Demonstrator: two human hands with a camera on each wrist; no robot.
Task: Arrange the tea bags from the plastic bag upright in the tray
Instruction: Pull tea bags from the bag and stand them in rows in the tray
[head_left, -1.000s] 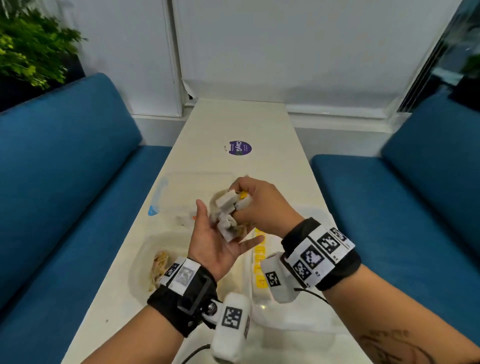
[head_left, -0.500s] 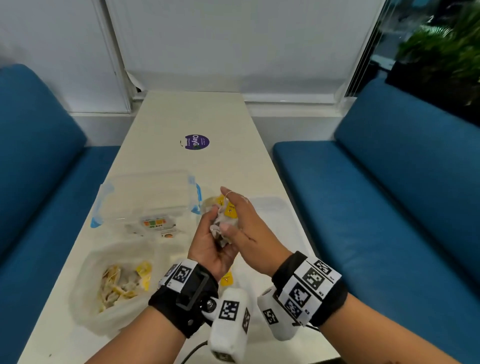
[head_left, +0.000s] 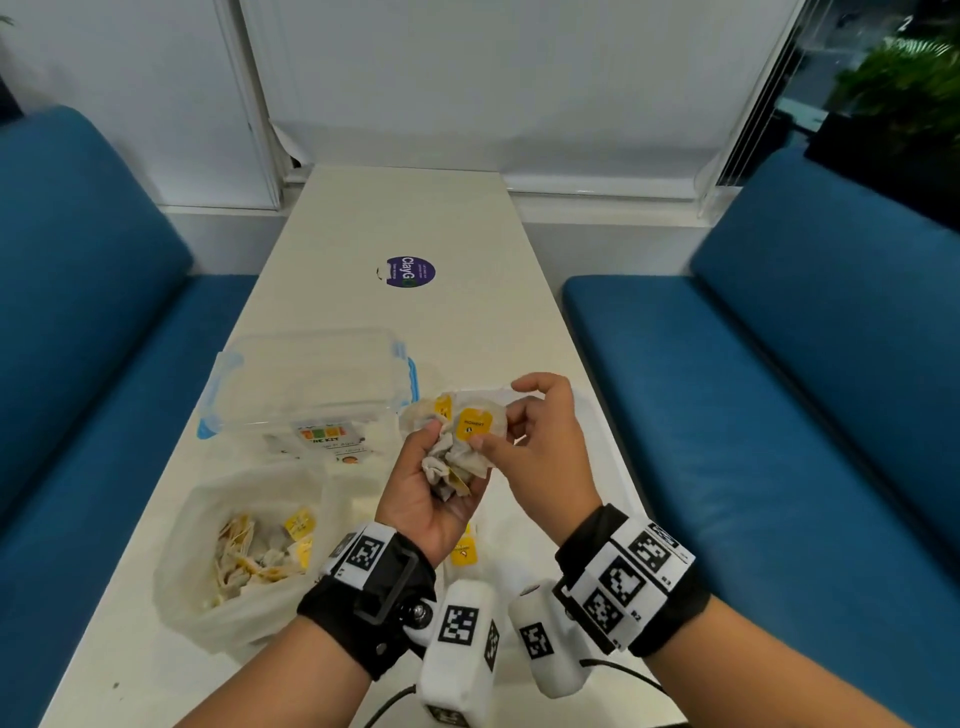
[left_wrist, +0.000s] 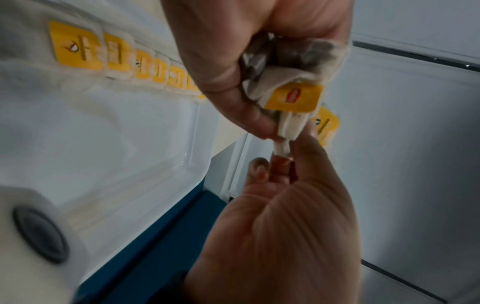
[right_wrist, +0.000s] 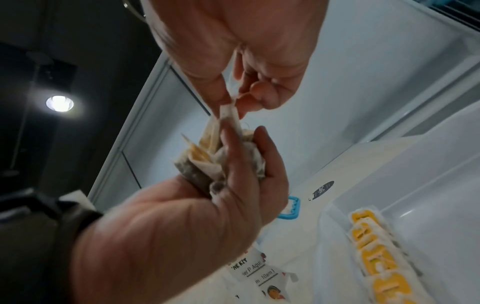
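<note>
My left hand (head_left: 441, 470) is raised above the table and grips a crumpled bunch of tea bags (head_left: 449, 465). My right hand (head_left: 496, 423) pinches the edge of one tea bag with a yellow tag (head_left: 470, 423) at the top of that bunch. In the wrist views the left hand (left_wrist: 233, 82) holds the bunch (right_wrist: 207, 160) while the right hand (right_wrist: 233, 98) nips a white paper edge. Below the hands is the clear tray (head_left: 501, 525), with a row of upright tea bags (right_wrist: 374, 257) along one side. The plastic bag (head_left: 197, 519) at lower left holds several more.
A clear lidded box with blue clips (head_left: 311, 384) stands behind the plastic bag, with a labelled paper beside it. A purple round sticker (head_left: 410, 272) lies farther up the white table. Blue benches flank the table on both sides.
The head view has swung. My left hand has curled from an open palm around the bunch. My right hand now pinches a single bag at the bunch's top.
</note>
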